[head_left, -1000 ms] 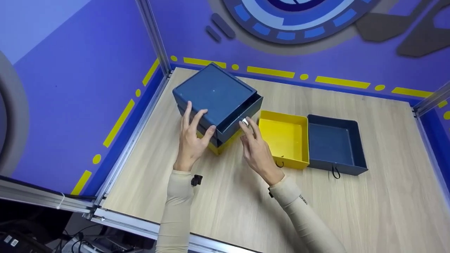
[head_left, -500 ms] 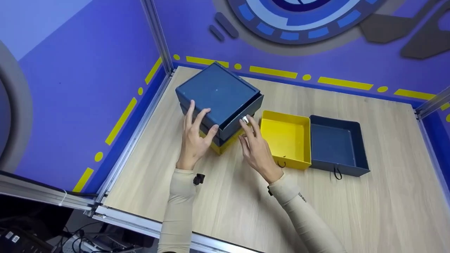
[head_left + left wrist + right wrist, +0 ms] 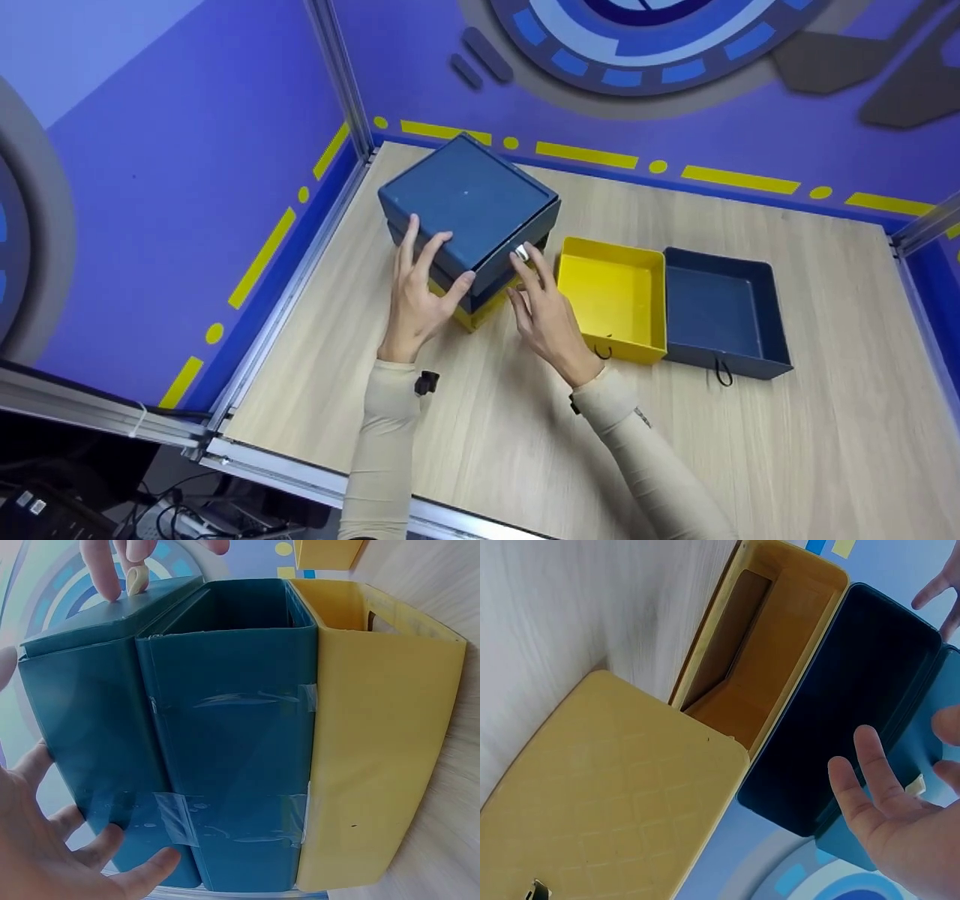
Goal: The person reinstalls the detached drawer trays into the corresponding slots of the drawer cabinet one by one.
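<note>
A stack of drawer cases stands at the left of the table: a dark blue one [image 3: 465, 191] on top, another blue one [image 3: 240, 720] in the middle, a yellow one [image 3: 382, 750] at the bottom. The middle and bottom cases have open, hollow fronts. A blue drawer [image 3: 498, 268] sits almost fully inside the top case. My left hand [image 3: 420, 307] rests spread on that case's side and top edge, thumb near the front corner. My right hand [image 3: 551, 319] touches the drawer front with extended fingertips beside its small pale pull tab [image 3: 915, 785].
Right of the stack, a yellow drawer [image 3: 607, 289] and a dark blue drawer [image 3: 712, 311] lie side by side, each with a black loop at the front. Printed blue-purple panels [image 3: 225, 150] border the wooden table [image 3: 510, 442] behind and at the left.
The blue drawer has slid further into the top case, narrowing the gap behind its front. My right fingertips have moved along with it, while my left hand stays on the case.
</note>
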Available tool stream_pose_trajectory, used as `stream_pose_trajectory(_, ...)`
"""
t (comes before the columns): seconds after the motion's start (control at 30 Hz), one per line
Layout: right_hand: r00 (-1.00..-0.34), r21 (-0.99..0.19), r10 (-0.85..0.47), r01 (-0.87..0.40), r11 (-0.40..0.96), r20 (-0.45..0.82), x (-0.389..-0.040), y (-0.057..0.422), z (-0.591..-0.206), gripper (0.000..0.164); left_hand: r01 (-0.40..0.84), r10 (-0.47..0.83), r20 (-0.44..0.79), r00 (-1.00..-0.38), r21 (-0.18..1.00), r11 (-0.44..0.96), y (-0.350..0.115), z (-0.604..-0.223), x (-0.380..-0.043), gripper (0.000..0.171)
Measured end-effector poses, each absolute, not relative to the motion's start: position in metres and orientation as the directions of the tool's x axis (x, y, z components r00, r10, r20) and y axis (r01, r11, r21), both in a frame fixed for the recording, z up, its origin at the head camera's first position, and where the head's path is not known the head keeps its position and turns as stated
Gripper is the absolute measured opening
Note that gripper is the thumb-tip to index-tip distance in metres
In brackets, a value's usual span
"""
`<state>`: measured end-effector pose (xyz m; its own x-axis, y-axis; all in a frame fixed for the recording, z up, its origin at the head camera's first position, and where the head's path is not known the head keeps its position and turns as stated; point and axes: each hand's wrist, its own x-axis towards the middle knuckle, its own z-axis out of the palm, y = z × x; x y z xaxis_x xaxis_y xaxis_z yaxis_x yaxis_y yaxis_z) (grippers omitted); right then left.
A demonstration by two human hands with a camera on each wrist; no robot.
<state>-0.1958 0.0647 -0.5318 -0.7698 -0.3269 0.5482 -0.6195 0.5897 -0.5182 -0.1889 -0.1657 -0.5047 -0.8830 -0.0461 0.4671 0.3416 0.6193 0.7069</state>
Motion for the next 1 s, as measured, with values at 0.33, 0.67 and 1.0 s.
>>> stream_pose_trajectory(0.33, -0.790, -0.540, -0.335, -0.601, 0.589, 0.513, -0.197, 0.064, -0.534, 0.059, 0.357, -0.043, 0.482, -0.875, 0.703, 0.615, -0.163, -0.505, -0.189, 0.064)
stream_pose_trajectory(0.67, -0.797, -0.553, -0.317, -0.590, 0.588, 0.514, -0.195, 0.068, -0.534, 0.062, 0.341, -0.045, 0.464, -0.885, 0.709, 0.617, -0.162, -0.506, -0.189, 0.065)
stream_pose_trajectory(1.0, -0.820, -0.555, -0.273, -0.549, 0.625, 0.503, -0.190, 0.090, -0.531, 0.062, 0.332, -0.058, 0.454, -0.889, 0.727, 0.601, -0.163, -0.505, -0.188, 0.065)
